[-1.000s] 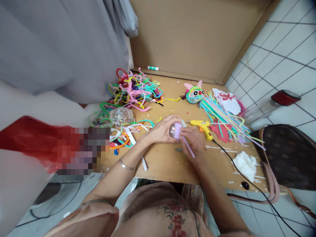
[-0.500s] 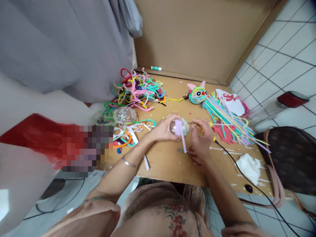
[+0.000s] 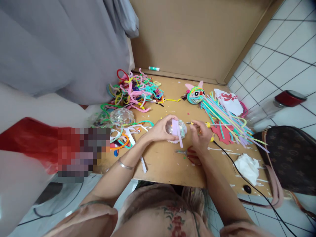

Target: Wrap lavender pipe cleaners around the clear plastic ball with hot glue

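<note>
We see the two hands apart over the near middle of the counter. Our left hand is clamped around a clear ball, thumb on the near side and fingers on the far side; a flat lavender strip runs across it, its loose end hanging toward us. Our right hand is just right of the ball, over a yellow glue gun whose nozzle points left; we cannot tell whether the fingers grip it. Near us, between the hands, lie red-handled scissors, blades pointing left and handles partly behind the right wrist. Far left we have a tangled heap of coloured pipe cleaners, with another clear, rounded piece on its near side. Beyond the right hand sits a striped ball figure with pink ears and dark eyes, beside a spread bundle of pastel pipe cleaners that partly covers a red cutout. Nearer on the right are a crumpled white tissue and a brown patterned bag. At the far edge lies a green-and-white tube.
</note>
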Tool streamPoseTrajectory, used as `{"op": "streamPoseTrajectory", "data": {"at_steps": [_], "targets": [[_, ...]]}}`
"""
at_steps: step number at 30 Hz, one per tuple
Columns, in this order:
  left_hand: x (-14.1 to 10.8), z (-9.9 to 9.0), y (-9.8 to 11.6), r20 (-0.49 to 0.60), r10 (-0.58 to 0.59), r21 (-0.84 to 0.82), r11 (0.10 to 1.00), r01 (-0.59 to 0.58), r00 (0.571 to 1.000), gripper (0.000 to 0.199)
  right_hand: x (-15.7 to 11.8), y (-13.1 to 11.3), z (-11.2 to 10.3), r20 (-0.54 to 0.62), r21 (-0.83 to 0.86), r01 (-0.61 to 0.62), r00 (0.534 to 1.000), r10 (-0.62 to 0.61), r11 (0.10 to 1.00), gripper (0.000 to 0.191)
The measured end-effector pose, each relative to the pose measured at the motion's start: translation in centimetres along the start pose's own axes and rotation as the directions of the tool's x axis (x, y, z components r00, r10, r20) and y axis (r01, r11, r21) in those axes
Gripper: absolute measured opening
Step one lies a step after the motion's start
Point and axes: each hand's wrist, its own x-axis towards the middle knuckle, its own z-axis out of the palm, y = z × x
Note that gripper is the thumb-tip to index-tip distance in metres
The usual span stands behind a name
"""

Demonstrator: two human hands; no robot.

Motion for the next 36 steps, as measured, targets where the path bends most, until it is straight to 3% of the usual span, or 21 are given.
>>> {"op": "streamPoseTrajectory", "data": {"at_steps": [4,7,17,26,36], "targets": [[-0.1,0.0,0.0,0.001,0.003,0.012,1.000,-0.003,1.000,0.065,-0.2,-1.5,0.2,0.127,-0.062,0.330,0.939,-0.320,0.942,0.035],[-0.1,0.1,0.1,-0.005,0.039,0.028,0.999,-0.039,0.999,0.062,-0.2,-2.3,0.5,0.127,-0.072,0.446,0.891,-0.435,0.892,0.033],[-0.3,-0.1,0.6,0.026,0.014,0.052,0.999,-0.015,1.000,0.062,-0.6,-1.9,0.4,0.127,-0.024,0.416,0.903,-0.409,0.909,0.024],[-0.1,0.1,-0.7,0.057,0.038,-0.050,0.998,-0.035,0.998,0.078,-0.7,-2.4,0.5,0.148,-0.064,0.450,0.887,-0.437,0.891,0.020],[-0.1,0.0,-0.5,0.074,0.005,-0.071,0.998,0.000,0.997,0.072,-0.9,-2.4,0.7,0.132,-0.071,0.463,0.882,-0.452,0.883,0.020]]}}
